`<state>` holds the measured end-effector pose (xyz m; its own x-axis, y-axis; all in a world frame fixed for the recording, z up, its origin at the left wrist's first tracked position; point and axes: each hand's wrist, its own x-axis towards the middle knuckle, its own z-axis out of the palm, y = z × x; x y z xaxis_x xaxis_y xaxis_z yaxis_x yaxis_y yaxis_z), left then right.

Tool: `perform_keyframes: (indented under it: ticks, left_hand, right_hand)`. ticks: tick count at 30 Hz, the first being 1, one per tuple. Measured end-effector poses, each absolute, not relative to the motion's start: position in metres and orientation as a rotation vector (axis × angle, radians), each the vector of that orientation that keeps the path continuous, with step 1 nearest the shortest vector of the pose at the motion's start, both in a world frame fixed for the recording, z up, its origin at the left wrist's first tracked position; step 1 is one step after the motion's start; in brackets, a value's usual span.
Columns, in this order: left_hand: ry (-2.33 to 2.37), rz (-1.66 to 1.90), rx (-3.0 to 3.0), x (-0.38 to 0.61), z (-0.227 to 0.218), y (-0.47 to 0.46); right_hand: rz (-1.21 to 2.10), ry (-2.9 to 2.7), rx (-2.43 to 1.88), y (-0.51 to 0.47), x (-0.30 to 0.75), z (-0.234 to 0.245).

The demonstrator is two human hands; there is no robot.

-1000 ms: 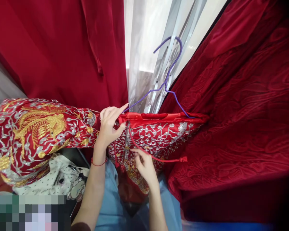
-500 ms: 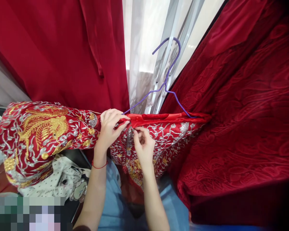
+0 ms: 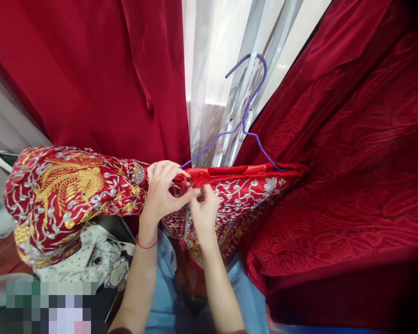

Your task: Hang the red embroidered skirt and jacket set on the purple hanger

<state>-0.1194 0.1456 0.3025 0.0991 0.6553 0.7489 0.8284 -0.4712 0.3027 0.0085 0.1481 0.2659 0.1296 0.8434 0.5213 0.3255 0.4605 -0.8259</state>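
Observation:
A red embroidered garment (image 3: pixel 240 195) with silver and gold thread hangs in front of me on a purple hanger (image 3: pixel 245 111). My left hand (image 3: pixel 163 190), a red string on its wrist, is closed on the garment's top edge near the hanger's left arm. Close beside it, my right hand (image 3: pixel 205 204) pinches the edge just below the red lining. The thumbs and fingertips nearly meet, and the small part between them is hidden. To the left spreads another stretch of gold-and-silver embroidered red cloth (image 3: pixel 73 185).
Plain red cloth (image 3: pixel 90 69) hangs at the upper left, and patterned dark red cloth (image 3: pixel 334 213) fills the right. White metal bars (image 3: pixel 226 144) stand behind the hanger. A white dotted cloth (image 3: pixel 87 255) lies at the lower left, near a clear plastic item (image 3: pixel 7 287).
My right hand has moved up and slightly left, and its fingertips now come together with my left thumb at the garment's edge. The view has shifted slightly.

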Motion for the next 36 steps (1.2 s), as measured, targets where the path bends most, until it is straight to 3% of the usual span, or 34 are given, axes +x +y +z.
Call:
perform_keyframes:
  ticks: [36]
  left_hand:
    - [-1.705, -1.388, -1.971, -0.098, 0.303, 0.154]
  right_hand:
    - [0.642, -1.550, -1.096, 0.140, 0.013, 0.255]
